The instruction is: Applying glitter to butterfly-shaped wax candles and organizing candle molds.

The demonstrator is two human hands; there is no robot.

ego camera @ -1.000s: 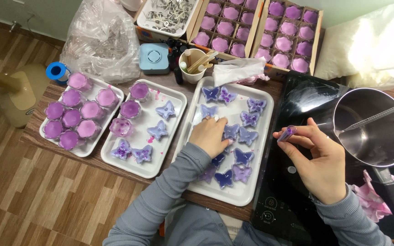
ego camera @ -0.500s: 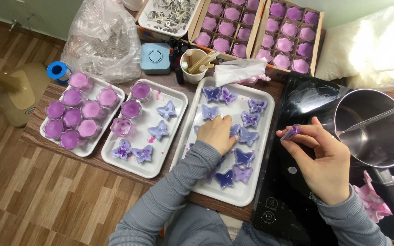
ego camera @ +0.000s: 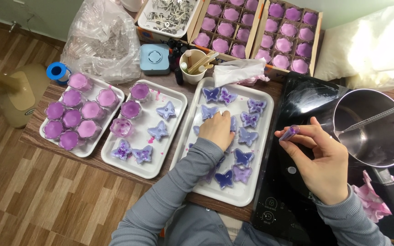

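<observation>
My left hand point(ego camera: 216, 130) rests over a butterfly-shaped purple candle point(ego camera: 233, 124) in the middle of a white tray point(ego camera: 251, 193) filled with several butterfly candles. Its fingers curl around that candle, which is mostly hidden. My right hand point(ego camera: 322, 159) hovers above the black induction cooktop point(ego camera: 292, 102), pinching a small clear tube of purple glitter point(ego camera: 289, 132) between thumb and fingers. The tube's tip points left toward the tray.
A steel pot point(ego camera: 372, 127) with a clear stick sits on the cooktop at right. Two more white trays point(ego camera: 151, 171) at left hold purple cup candles point(ego camera: 71, 117) and butterflies. Boxes of pink-purple candles point(ego camera: 256, 32), a paper cup of sticks point(ego camera: 193, 64) and a plastic bag point(ego camera: 101, 41) line the back.
My left hand has slid up the tray toward its far end and closed over a butterfly candle. My right hand has shifted slightly right, still holding the tube.
</observation>
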